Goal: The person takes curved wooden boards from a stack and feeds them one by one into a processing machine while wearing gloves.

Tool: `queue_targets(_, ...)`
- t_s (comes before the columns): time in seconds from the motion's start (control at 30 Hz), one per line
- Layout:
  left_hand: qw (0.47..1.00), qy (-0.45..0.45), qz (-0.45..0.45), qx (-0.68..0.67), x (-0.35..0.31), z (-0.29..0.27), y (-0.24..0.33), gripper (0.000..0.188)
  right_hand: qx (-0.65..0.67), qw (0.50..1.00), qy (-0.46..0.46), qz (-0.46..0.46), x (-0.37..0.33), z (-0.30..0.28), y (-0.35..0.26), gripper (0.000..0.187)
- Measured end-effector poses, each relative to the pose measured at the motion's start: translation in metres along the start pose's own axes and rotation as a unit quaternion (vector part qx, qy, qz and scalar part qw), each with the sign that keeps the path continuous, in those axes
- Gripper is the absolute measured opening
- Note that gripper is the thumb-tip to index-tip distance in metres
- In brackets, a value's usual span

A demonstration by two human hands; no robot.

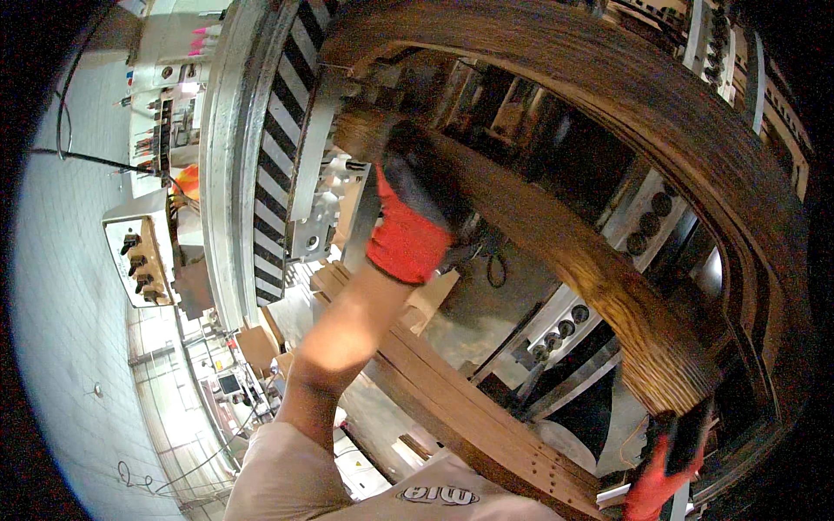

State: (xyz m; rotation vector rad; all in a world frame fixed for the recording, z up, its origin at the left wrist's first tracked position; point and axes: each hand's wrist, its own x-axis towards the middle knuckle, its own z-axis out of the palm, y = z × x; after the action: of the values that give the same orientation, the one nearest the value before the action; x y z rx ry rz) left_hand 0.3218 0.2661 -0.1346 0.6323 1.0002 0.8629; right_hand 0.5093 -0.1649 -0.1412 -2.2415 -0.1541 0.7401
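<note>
A long curved wooden board [643, 321] with visible grain slants from the upper middle down to the lower right. My left hand [417, 200], in a red glove with a dark coating, grips its upper part; the fingers look dark and slightly blurred. At the board's lower end, my right hand [673, 460] wears the same kind of glove and has its fingers closed on the end. A larger curved wooden piece [556, 39] arches above and to the right of the board.
A machine frame with a black-and-white striped edge [282, 156] stands at left, beside a control box [139, 252] with black knobs. Metal rails [565, 326] with round dark holes lie beneath the board. Another wooden beam [460, 395] runs close in front of my body.
</note>
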Motion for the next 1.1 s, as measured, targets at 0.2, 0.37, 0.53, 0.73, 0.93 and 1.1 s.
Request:
queue_targets(0.2, 0.999, -0.007, 0.005, 0.034, 0.011, -0.012, 0.007, 0.034, -0.103, 0.942, -0.197, -0.252, 0.022, 0.009, -0.089, 0.065)
queue_targets(0.37, 0.997, 0.056, 0.02, 0.055, 0.011, -0.034, 0.007, 0.037, -0.014, 0.954, -0.25, -0.163, 0.025, -0.001, -0.092, 0.077)
queue_targets(0.53, 0.998, 0.045, -0.051, -0.014, 0.004, -0.007, 0.007, 0.043, -0.069, 0.94, -0.225, -0.248, 0.028, -0.002, -0.099, 0.069)
queue_targets(0.73, 0.987, -0.151, -0.046, 0.003, 0.032, -0.045, 0.022, 0.046, -0.113, 0.912, -0.128, -0.374, 0.03, 0.0, -0.068, 0.081)
queue_targets(0.93, 0.978, -0.196, -0.06, 0.025, 0.038, -0.04, 0.027, 0.047, -0.123, 0.948, -0.157, -0.249, 0.024, 0.004, -0.089, 0.077)
queue_targets(1.1, 0.969, -0.246, -0.037, 0.003, 0.017, -0.03, 0.005, 0.048, -0.019, 0.934, -0.201, -0.296, 0.03, -0.005, -0.078, 0.072)
